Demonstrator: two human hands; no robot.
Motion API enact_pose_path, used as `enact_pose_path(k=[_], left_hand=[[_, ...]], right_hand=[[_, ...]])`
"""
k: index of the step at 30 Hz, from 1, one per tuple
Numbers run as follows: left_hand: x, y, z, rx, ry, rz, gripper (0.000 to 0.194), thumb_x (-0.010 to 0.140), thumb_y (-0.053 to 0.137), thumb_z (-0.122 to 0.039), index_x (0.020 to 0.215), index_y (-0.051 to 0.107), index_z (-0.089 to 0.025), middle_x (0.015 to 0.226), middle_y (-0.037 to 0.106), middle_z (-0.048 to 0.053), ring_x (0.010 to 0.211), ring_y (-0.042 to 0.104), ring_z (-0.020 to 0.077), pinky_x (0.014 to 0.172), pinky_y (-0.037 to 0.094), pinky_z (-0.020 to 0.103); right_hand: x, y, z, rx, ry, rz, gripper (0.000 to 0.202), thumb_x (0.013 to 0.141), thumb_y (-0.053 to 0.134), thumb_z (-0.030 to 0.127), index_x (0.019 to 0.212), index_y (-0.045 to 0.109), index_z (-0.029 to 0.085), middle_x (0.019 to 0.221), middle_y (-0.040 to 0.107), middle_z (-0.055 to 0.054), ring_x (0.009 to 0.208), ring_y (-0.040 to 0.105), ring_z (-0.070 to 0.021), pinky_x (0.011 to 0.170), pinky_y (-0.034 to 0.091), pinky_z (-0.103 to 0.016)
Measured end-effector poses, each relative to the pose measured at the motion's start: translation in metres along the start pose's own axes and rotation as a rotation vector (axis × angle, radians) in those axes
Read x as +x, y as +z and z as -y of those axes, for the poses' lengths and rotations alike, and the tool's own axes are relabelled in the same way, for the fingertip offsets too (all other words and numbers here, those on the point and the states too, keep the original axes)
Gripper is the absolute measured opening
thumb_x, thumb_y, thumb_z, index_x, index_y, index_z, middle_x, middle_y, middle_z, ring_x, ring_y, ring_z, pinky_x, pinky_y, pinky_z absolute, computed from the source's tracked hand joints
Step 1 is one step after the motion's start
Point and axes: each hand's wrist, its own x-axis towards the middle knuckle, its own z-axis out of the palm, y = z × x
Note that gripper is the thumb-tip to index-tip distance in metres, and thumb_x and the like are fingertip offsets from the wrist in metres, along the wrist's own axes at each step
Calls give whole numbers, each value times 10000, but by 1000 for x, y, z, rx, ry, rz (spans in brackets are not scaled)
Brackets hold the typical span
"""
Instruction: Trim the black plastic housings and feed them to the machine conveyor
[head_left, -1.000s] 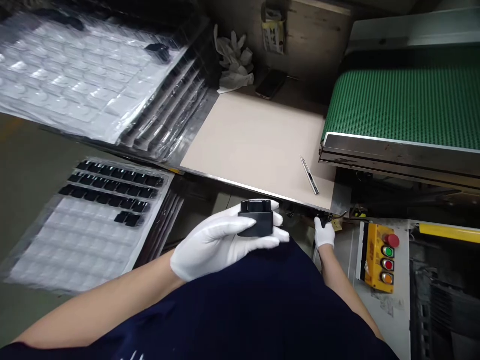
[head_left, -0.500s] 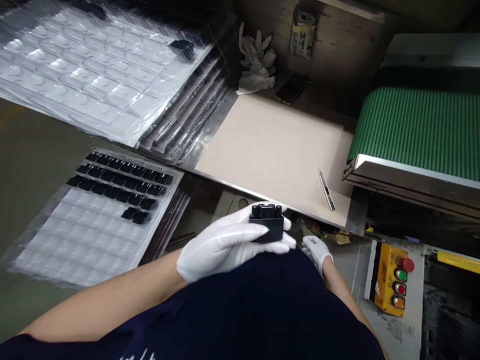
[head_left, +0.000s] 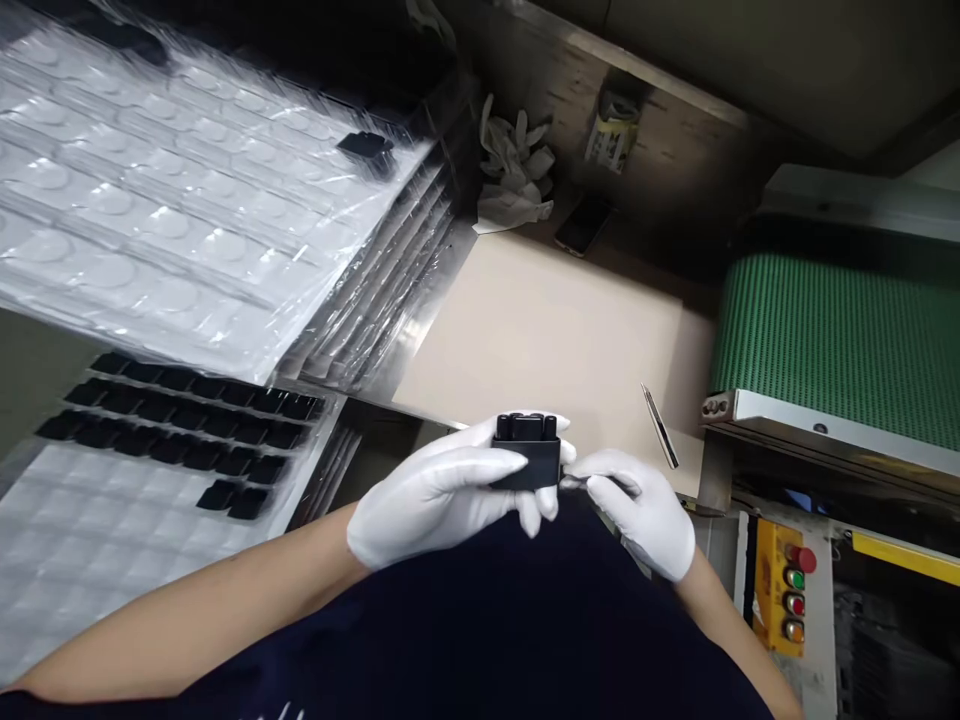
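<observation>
My left hand [head_left: 442, 485], in a white glove, grips a black plastic housing [head_left: 529, 455] in front of my body. Rounded posts stick up from the housing's top. Close to its right side is my right hand [head_left: 641, 505], also gloved, with thumb and fingers drawn together. A small dark bit shows at those fingertips, too small to name. Whether the right fingertips touch the housing I cannot tell. Beyond both hands lies a beige board [head_left: 551, 325] on the metal bench, with a slim cutter knife [head_left: 660, 427] on its right part.
Stacked clear blister trays [head_left: 172, 225] stand at the left, one black part [head_left: 366, 147] on top. A lower tray [head_left: 82, 530] holds rows of black parts. Gloves [head_left: 516, 165] and a phone [head_left: 583, 225] lie behind the board. A green conveyor belt [head_left: 840, 345] and button box [head_left: 776, 590] are at right.
My right hand has come up from beside my body to the housing's right side, its fingers closing together. My left hand still holds the housing. The view has tilted, shifting the bench lower.
</observation>
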Motion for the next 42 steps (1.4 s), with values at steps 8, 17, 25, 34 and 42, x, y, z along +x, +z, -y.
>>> enact_pose_path(k=[8, 17, 25, 34, 42], left_hand=[[-3, -23, -38, 14, -16, 58, 485, 929, 491, -181, 1392, 477, -38, 869, 677, 133, 776, 641, 209, 750, 472, 323], [2, -38, -70, 20, -69, 97, 502, 940, 472, -188, 1419, 443, -41, 845, 663, 110, 741, 624, 191, 754, 458, 325], [11, -50, -81, 42, -106, 151, 531, 955, 491, -232, 1456, 396, -84, 880, 663, 121, 804, 635, 227, 721, 473, 332], [21, -55, -80, 493, -60, -222, 640, 911, 664, -409, 1471, 406, -238, 1212, 596, 70, 994, 582, 209, 969, 419, 370], [16, -55, -83, -175, -3, 61, 525, 988, 443, -536, 1328, 569, -156, 956, 636, 79, 618, 572, 131, 565, 419, 273]], right_hand=[[50, 28, 54, 48, -70, -19, 236, 949, 593, 444, 912, 685, 231, 840, 725, -17, 789, 691, -164, 733, 549, -296], [81, 46, 72, 51, -83, -78, 158, 923, 614, 339, 827, 642, 217, 805, 717, 0, 763, 686, -151, 707, 564, -279], [96, 53, 76, 225, 54, -37, 256, 883, 657, 418, 757, 585, 206, 670, 647, 17, 638, 649, -142, 609, 553, -278], [112, 66, 94, -266, 63, -74, 219, 893, 627, 240, 676, 604, 223, 675, 681, 35, 620, 633, -121, 580, 483, -246], [102, 59, 90, -147, -280, -188, 139, 944, 580, 188, 848, 662, 244, 781, 694, 16, 714, 660, -140, 686, 527, -302]])
